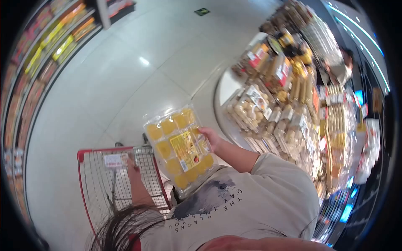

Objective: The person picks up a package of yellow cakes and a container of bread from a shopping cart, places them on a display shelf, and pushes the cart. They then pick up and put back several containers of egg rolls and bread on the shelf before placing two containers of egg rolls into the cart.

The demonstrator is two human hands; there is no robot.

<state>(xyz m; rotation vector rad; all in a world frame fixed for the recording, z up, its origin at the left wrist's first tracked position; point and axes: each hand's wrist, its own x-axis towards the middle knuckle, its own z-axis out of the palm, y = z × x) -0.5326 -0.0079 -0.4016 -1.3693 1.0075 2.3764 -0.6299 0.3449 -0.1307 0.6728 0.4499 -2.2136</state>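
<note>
My right hand (209, 138) grips the right edge of a clear plastic package (169, 125) of round yellow items, with a yellow label in its middle. The package is tilted in front of my chest, close to the cart's right side. At the lower left, my left hand (131, 162) is over the wire shopping cart (94, 184), beside a white card (114, 161). Its fingers look curled, but they are small and blurred, and what they hold cannot be made out.
A rounded display stand (228, 90) piled with packaged food rises on the right. Shelves of colourful packages (63, 47) curve along the left. Another person (344, 70) is at the upper right, behind the display. Tiled floor (134, 62) lies ahead.
</note>
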